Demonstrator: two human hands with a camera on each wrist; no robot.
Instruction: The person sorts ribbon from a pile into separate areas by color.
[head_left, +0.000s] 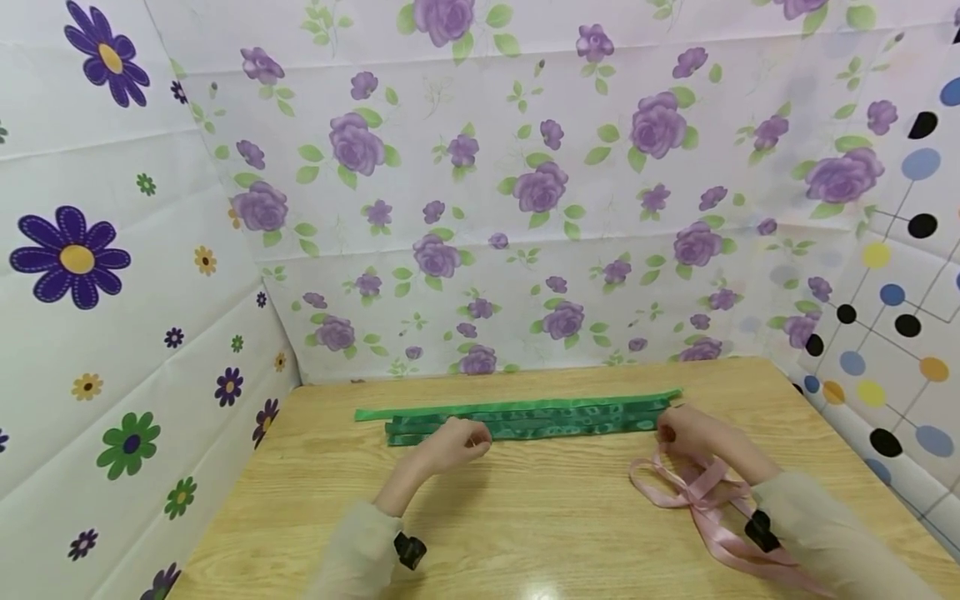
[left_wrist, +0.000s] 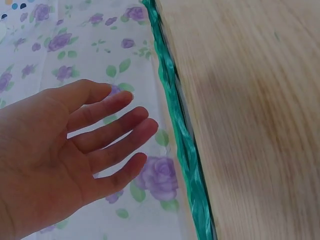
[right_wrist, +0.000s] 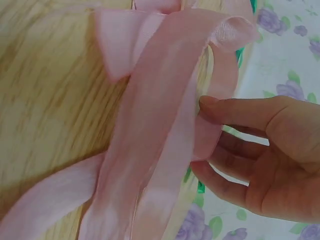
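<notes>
Several green ribbon strips [head_left: 577,422] lie side by side across the far part of the table, a brighter green strip [head_left: 408,412] at their back edge. My left hand [head_left: 452,446] hovers by the near edge of the strips, left of their middle. In the left wrist view its fingers are loosely bent and hold nothing. A satiny pink ribbon [right_wrist: 155,100] lies in loops at the right, its tail running toward the near right. My right hand [right_wrist: 280,155] pinches one loop of it between thumb and fingers, near the right ends of the green strips.
The light wooden table [head_left: 555,517] meets a rose-patterned cloth [head_left: 480,167] at the back. Flowered sheeting [head_left: 150,317] hangs at the left and dotted sheeting [head_left: 900,350] at the right. A small black camera sits on each wrist.
</notes>
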